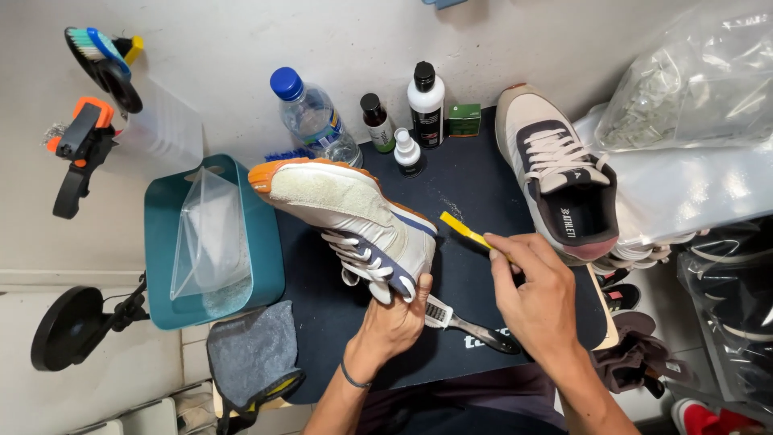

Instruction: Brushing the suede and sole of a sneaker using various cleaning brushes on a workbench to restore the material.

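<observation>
Over the dark mat (475, 181), left hand (396, 316) grips a suede-toed sneaker (354, 216); right hand's (538, 296) grip pinches a yellow brush (465, 229)

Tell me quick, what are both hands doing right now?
Left hand: closed on the white sneaker, holding it up by its opening.
Right hand: closed on a yellow brush.

Left hand (396, 316) holding white sneaker (354, 221) over dark mat (471, 181), right hand (538, 294) gripping yellow brush (465, 229), teal tub (161, 242) beside

Dark band on left wrist (354, 375)
</observation>
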